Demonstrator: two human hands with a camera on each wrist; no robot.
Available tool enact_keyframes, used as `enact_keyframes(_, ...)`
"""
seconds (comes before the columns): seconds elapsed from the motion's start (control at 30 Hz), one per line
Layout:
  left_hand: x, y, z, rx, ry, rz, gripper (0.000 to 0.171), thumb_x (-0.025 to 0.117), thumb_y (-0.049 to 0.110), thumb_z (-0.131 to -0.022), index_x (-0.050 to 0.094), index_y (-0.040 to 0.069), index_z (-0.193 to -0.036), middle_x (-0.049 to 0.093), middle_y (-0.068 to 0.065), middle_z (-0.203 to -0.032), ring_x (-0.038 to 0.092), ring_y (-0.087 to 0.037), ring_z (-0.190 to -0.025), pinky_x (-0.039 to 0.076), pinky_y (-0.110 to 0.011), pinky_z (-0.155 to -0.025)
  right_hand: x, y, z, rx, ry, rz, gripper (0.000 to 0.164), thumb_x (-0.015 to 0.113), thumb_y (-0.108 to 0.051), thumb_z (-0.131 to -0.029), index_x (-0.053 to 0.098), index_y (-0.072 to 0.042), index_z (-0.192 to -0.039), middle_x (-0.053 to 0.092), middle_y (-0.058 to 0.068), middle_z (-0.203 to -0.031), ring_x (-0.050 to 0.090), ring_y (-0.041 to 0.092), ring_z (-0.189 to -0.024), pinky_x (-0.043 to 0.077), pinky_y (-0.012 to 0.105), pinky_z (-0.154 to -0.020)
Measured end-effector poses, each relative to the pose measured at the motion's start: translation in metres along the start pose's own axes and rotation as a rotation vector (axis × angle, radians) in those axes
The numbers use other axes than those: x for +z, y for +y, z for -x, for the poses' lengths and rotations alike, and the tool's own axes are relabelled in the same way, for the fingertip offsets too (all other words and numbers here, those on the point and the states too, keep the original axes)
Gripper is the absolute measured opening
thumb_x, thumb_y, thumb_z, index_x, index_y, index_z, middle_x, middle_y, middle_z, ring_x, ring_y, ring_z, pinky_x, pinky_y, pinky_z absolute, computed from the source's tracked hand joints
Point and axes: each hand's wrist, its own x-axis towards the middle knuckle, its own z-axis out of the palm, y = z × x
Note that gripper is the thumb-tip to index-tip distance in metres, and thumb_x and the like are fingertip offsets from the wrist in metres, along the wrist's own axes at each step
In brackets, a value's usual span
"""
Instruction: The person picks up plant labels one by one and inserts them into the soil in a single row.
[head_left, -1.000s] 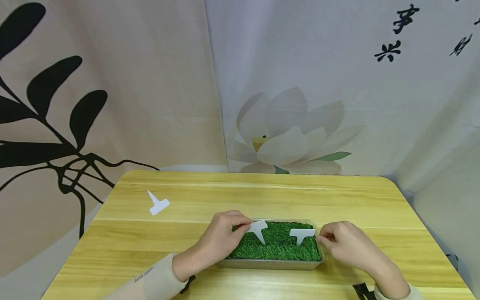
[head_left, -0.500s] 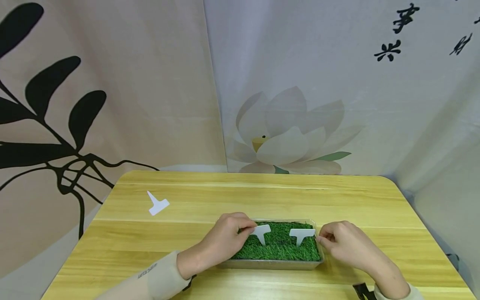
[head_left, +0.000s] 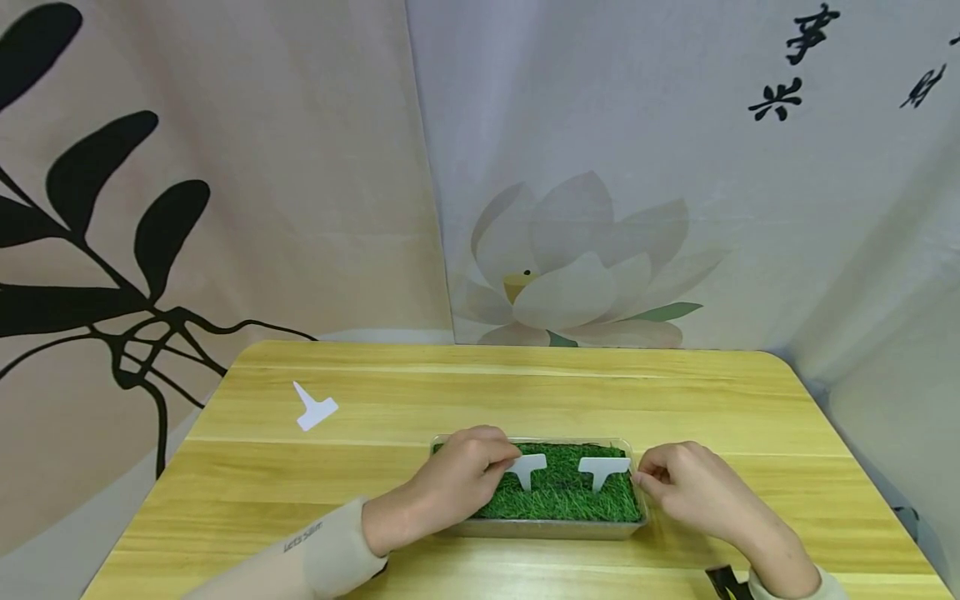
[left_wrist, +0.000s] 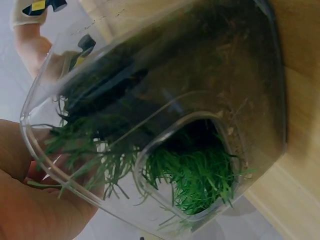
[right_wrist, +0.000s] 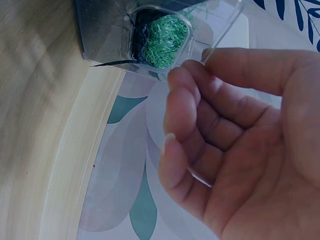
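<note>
A clear plastic box [head_left: 555,530] filled with green artificial grass [head_left: 566,502] stands near the table's front. My left hand [head_left: 467,473] is over its left part, thumb and forefinger pinching one end of a white T-shaped plant label [head_left: 532,465] whose stem points down into the grass. Another white plant label [head_left: 604,465] stands upright in the grass at the right. With thumb and forefinger, my right hand [head_left: 693,487] pinches the box's right rim; the right wrist view shows the other fingers [right_wrist: 180,112] curled. In the left wrist view the box wall [left_wrist: 250,65] covers the label.
A third T-shaped plant label [head_left: 317,412] lies flat at the far left of the wooden table [head_left: 697,392]. Behind the table hangs a curtain [head_left: 345,167] printed with leaves, a lotus and black characters.
My left hand has moved slightly right and down with the label. That label has gone from tilted to nearly upright and sits lower in the grass. The right hand stays at the rim.
</note>
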Motion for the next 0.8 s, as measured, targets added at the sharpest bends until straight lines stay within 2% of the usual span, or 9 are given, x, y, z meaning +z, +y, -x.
enact_keyframes(0.43, 0.005, 0.002, -0.010, 0.101, -0.025, -0.118, 0.019, 0.061, -0.002, -0.089, 0.072, 0.005, -0.102, 0.064, 0.000, -0.088, 0.059, -0.004, -0.084, 0.044, -0.007, -0.075, 0.000, 0.001, 0.000, -0.005, -0.001, -0.003, 0.018, 0.067, -0.017, -0.087, 0.065, -0.025, -0.072, 0.050, -0.019, -0.059, 0.040, -0.001, -0.050, 0.037, 0.021, -0.051)
enact_keyframes(0.8, 0.004, 0.004, -0.013, 0.104, -0.052, -0.123, 0.018, 0.061, -0.001, -0.089, 0.073, 0.005, -0.101, 0.064, 0.001, -0.089, 0.058, -0.003, -0.085, 0.043, -0.006, -0.076, 0.000, 0.001, 0.000, -0.006, 0.001, -0.006, 0.018, 0.067, -0.018, -0.087, 0.064, -0.026, -0.071, 0.048, -0.018, -0.058, 0.039, -0.001, -0.049, 0.035, 0.021, -0.050)
